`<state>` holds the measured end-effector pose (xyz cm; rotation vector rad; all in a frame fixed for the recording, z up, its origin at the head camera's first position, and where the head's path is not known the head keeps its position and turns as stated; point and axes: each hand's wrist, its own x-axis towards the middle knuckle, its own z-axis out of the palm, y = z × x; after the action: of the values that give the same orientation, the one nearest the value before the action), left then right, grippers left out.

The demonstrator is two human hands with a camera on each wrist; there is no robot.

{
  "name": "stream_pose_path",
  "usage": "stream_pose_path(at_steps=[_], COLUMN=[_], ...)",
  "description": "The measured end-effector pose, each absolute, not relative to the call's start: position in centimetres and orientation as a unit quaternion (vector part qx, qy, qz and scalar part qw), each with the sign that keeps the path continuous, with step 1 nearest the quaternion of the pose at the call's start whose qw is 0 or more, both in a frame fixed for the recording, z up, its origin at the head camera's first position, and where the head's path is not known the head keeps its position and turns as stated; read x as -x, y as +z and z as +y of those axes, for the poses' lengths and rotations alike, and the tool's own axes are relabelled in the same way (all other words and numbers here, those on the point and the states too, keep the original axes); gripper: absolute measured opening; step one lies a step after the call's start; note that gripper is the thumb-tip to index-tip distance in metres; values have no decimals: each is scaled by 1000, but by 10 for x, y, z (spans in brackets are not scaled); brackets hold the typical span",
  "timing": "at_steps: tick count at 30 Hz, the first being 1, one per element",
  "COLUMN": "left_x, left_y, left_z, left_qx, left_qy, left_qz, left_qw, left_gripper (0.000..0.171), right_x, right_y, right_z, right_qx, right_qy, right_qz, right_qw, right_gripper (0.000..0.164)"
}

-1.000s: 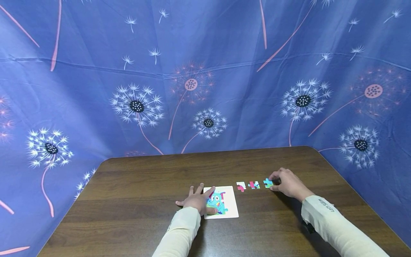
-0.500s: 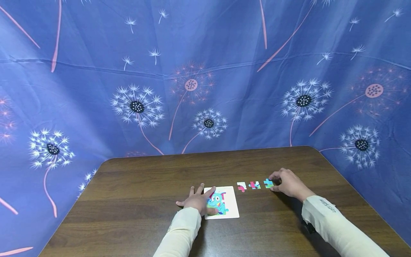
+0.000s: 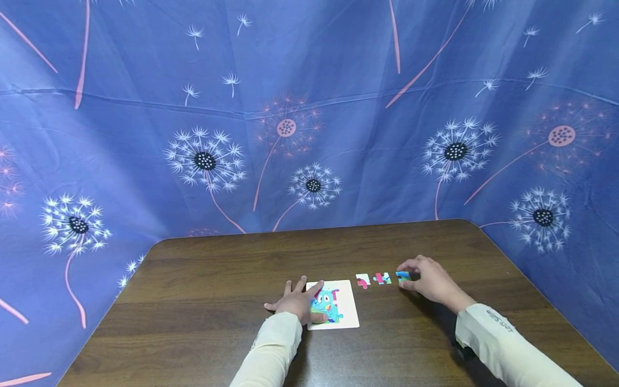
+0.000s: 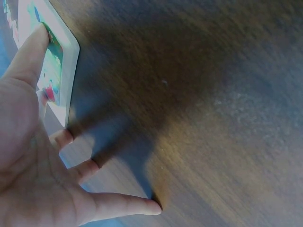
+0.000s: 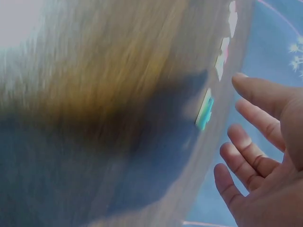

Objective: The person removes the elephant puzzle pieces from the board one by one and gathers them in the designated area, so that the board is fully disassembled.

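Head view: left hand (image 3: 295, 303), fingers splayed, rests on the puzzle board (image 3: 348, 300), while right hand (image 3: 430, 279), fingers loose and not visibly gripping, hangs over the blue puzzle piece (image 3: 402, 276) right of the board, probably light, stiff card, best pinched by opposite edges.

Our left arm (image 3: 266, 355) reaches from the near side toward the middle, the left hand (image 3: 295, 302) palm down, fingers fanned wide, thumb stretched right. Our right arm (image 3: 512, 344) slants in from the near right; the right hand (image 3: 430, 278) lies a little farther off, fingers loosely bent, thumb parted from the forefinger, both pointing left.
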<state>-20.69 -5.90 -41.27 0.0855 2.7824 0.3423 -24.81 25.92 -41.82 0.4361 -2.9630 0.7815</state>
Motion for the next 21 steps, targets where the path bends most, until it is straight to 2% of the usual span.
stream_pose_path(at_steps=[9,21], left_x=[207,209], left_y=[-413,-416], left_z=[-59,-60], left_qx=[-27,-27], left_qy=[128,140], left_qz=[978,977], left_qw=[161,157], left_gripper=[80,81], right_x=[237,230], right_y=[-421,-426], right_z=[243,219], right_qx=[-138,-163], right_qy=[281,309], right_qz=[-950,-936], right_qw=[16,38], right_gripper=[31,34])
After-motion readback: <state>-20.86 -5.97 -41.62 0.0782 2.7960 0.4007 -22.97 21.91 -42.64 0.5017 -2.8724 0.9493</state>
